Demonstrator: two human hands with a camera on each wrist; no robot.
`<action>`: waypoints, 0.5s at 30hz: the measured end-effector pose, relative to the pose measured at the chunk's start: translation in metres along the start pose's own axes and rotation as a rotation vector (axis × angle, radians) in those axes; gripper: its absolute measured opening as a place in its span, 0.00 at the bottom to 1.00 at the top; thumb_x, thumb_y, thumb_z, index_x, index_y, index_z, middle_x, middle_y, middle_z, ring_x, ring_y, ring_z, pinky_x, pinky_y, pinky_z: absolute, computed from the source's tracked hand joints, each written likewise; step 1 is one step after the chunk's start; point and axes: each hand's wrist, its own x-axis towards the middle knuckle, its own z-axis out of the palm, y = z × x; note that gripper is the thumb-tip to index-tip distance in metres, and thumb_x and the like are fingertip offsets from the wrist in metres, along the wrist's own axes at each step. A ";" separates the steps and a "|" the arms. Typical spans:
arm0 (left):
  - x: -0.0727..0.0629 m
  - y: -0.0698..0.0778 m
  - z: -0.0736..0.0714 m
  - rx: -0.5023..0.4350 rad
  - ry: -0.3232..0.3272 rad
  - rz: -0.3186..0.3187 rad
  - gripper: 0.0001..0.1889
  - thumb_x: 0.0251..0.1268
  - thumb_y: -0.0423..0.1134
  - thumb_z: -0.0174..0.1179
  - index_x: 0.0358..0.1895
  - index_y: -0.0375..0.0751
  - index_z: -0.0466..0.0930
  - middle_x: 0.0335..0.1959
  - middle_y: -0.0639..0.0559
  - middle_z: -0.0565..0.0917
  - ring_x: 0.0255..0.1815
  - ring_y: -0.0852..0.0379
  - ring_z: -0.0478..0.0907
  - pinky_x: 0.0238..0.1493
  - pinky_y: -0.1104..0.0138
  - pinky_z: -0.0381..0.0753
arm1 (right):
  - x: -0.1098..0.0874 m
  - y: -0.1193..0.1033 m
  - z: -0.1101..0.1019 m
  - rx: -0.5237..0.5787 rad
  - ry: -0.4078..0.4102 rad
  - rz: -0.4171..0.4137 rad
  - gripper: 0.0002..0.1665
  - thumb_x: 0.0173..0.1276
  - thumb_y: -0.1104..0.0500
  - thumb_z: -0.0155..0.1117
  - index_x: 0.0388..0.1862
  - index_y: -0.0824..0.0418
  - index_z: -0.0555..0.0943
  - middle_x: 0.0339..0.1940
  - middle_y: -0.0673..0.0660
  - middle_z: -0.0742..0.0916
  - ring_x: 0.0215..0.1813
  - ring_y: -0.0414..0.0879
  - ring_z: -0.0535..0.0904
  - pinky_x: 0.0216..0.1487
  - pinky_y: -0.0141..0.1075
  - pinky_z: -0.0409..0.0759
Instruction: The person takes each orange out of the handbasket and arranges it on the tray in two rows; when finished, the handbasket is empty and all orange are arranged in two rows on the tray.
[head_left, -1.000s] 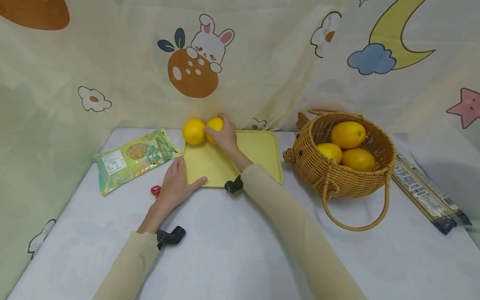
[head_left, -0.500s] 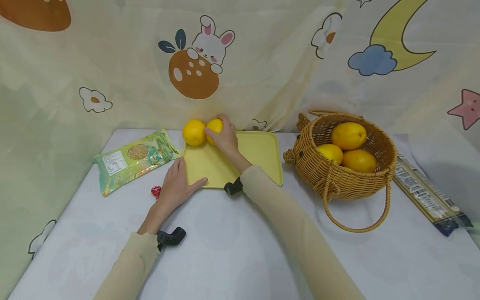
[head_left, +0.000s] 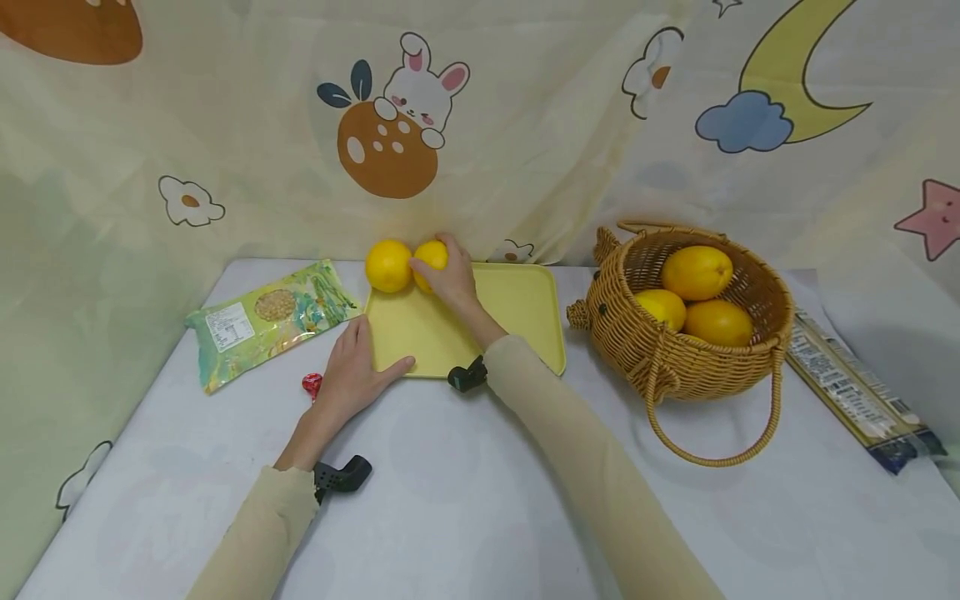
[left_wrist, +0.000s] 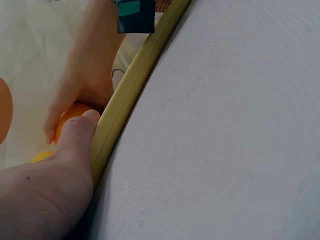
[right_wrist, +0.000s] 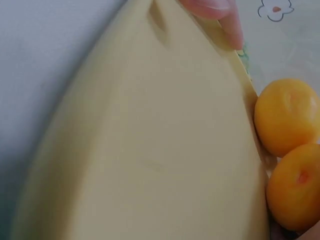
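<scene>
At the back left of a yellow tray (head_left: 517, 312) two round yellow fruits sit side by side. My right hand (head_left: 452, 279) holds the right-hand fruit (head_left: 430, 255) between thumb and fingers. Beside it is the other yellow fruit (head_left: 388, 266), at the tray's back left corner; both show in the right wrist view, the held fruit (right_wrist: 295, 187) lower. My left hand (head_left: 350, 371) rests at the tray's front left corner, fingers along the left side and thumb along the front edge. In the left wrist view that thumb (left_wrist: 77, 137) lies against the tray rim (left_wrist: 120, 102).
A wicker basket (head_left: 622, 350) with three yellow fruits stands on the right, its handle hanging forward. Behind it lies a long packet (head_left: 847, 387). Left of the tray are a green bag (head_left: 262, 325) and a small red-wrapped sweet (head_left: 311, 383). A printed curtain (head_left: 525, 150) hangs behind.
Both hands, the fruits and the tray keep their places; only a slight shift of the head view shows.
</scene>
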 end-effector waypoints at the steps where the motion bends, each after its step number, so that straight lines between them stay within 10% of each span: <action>1: 0.000 0.000 0.000 -0.001 -0.001 -0.004 0.55 0.57 0.65 0.61 0.73 0.29 0.45 0.69 0.34 0.58 0.65 0.39 0.57 0.70 0.48 0.59 | 0.000 0.000 -0.001 0.001 -0.006 -0.006 0.39 0.62 0.43 0.67 0.70 0.47 0.64 0.68 0.57 0.71 0.64 0.53 0.70 0.66 0.47 0.71; 15: 0.001 0.000 0.000 0.003 0.004 0.012 0.54 0.57 0.64 0.61 0.73 0.28 0.46 0.68 0.33 0.58 0.64 0.39 0.58 0.69 0.47 0.59 | 0.000 0.005 -0.003 0.037 -0.011 -0.043 0.39 0.62 0.44 0.68 0.70 0.50 0.66 0.67 0.56 0.74 0.63 0.52 0.71 0.65 0.46 0.72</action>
